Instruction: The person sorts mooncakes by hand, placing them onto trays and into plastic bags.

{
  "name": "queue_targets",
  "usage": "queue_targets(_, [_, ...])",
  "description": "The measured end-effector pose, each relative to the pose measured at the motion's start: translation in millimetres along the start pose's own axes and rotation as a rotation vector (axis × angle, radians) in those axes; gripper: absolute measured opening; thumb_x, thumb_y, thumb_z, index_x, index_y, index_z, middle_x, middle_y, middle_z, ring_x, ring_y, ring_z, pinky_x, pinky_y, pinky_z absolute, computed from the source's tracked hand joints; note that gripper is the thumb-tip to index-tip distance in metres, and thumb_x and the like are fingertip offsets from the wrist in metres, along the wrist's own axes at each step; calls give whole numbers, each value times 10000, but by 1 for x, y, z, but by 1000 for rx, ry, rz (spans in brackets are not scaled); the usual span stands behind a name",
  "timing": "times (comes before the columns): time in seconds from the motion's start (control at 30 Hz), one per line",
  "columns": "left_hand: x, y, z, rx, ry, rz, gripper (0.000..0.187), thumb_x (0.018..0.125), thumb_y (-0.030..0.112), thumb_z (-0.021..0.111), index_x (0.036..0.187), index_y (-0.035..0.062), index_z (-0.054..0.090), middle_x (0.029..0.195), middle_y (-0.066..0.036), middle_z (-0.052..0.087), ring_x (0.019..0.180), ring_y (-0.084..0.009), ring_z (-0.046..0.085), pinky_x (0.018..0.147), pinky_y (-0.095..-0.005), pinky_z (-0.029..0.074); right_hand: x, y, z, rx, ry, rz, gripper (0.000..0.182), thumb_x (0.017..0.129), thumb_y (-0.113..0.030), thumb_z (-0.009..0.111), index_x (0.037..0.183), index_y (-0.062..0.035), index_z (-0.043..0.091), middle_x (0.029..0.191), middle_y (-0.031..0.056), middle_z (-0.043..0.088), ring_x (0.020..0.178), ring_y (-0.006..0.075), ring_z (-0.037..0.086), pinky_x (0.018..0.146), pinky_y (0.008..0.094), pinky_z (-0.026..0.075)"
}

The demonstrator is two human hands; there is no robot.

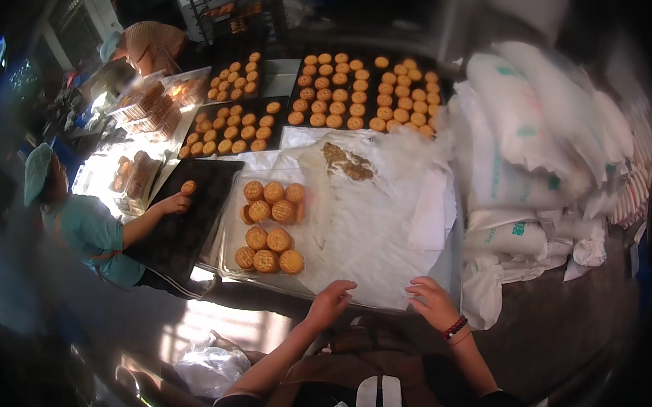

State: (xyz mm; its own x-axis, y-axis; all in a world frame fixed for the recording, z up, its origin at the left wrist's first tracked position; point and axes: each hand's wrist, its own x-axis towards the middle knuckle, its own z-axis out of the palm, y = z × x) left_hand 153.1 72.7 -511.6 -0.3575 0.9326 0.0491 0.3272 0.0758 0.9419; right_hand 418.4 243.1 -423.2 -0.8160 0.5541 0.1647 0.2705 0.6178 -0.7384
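My left hand [331, 302] is at the front edge of the table, fingers loosely curved with a gap to the thumb, and nothing shows in it. Across from it, my right hand [433, 303] hovers by the same edge, its fingers apart and empty. Between and beyond them lies a white sheet [369, 232] with a brown crumbly patch [347, 162] towards its far end. Left of the sheet, a clear plastic tray [228, 235] holds two groups of round golden mooncakes [273, 193], nearest to my left hand.
Dark baking trays [331, 90] of round pastries fill the far side. A co-worker [89, 226] at the left reaches over a dark tray [190, 229] to one pastry [188, 188]. Another person [153, 44] bends beyond stacked clear boxes [149, 110]. White sacks [539, 134] pile up at the right.
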Motion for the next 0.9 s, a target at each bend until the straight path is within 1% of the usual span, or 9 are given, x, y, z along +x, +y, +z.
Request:
queue_targets(0.1, [25, 8, 0, 19, -69, -1, 342, 940, 8, 629, 1271, 86, 662, 1252, -132, 669, 1032, -287, 703, 861, -355, 581, 15, 17, -12, 37, 42, 71, 224, 882, -38, 711, 1106, -39, 718, 1145, 128, 664, 910, 265, 688, 848, 351, 561])
queue_targets(0.2, [45, 13, -11, 38, -122, 10, 324, 954, 15, 645, 1275, 57, 667, 1262, -120, 674, 991, -240, 701, 849, -342, 575, 43, 40, -20, 152, 93, 185, 214, 876, -6, 706, 1089, -17, 715, 1067, 114, 681, 870, 229, 674, 804, 319, 558])
queue_targets(0.33, [54, 21, -46, 89, -166, -114, 331, 956, 28, 654, 1285, 62, 665, 1225, -112, 684, 981, -209, 703, 853, -333, 571, 96, 71, -26, 201, 82, 178, 215, 875, -9, 709, 1090, -12, 712, 1062, 106, 683, 878, 220, 681, 806, 309, 558])
queue_targets(0.43, [65, 27, -67, 94, -148, -234, 333, 967, 39, 655, 1297, 73, 677, 1133, -101, 699, 960, -167, 700, 856, -306, 555, 143, 91, -20, 305, 154, 196, 232, 873, -26, 717, 1104, -11, 708, 1094, 122, 693, 942, 261, 691, 863, 335, 559])
queue_targets(0.5, [75, 29, -72, 182, -53, -340, 314, 974, 35, 649, 1284, 61, 695, 1105, -94, 706, 945, -149, 691, 851, -289, 545, 170, 115, -11, 141, 196, 0, 259, 870, -48, 724, 1127, -25, 709, 1181, 133, 691, 1062, 308, 671, 947, 377, 539])
queue_targets(0.57, [92, 28, -66, 153, -25, -299, 315, 958, 32, 657, 1269, 62, 696, 1057, -110, 726, 913, -161, 701, 815, -293, 547, 194, 119, -11, 152, 184, 19, 268, 868, -69, 731, 1133, -36, 713, 1224, 130, 682, 1129, 319, 643, 989, 389, 517])
queue_targets(0.63, [113, 37, -59, 101, -55, -322, 274, 980, 24, 641, 1247, 9, 700, 1157, -66, 712, 939, -138, 679, 835, -271, 537, 221, 127, -12, 149, 169, 26, 278, 865, -89, 739, 1139, -47, 716, 1267, 128, 674, 1196, 330, 615, 1032, 402, 494])
queue_targets(0.73, [147, 39, -44, 137, -177, -280, 287, 978, 18, 642, 1262, 28, 683, 1206, -82, 699, 973, -169, 701, 854, -294, 556, 269, 147, -18, 2, 198, -28, 286, 860, -134, 756, 1139, -77, 727, 1334, 105, 643, 1286, 319, 560, 1098, 419, 436])
queue_targets(0.9, [193, 32, -36, 73, -404, -246, 364, 960, -4, 647, 1319, 59, 646, 1275, -111, 668, 1025, -205, 713, 904, -326, 579, 371, 195, -41, -348, 324, -19, 455, 862, -238, 768, 1291, -127, 662, 1523, 110, 506, 1441, 320, 429, 1192, 547, 290])
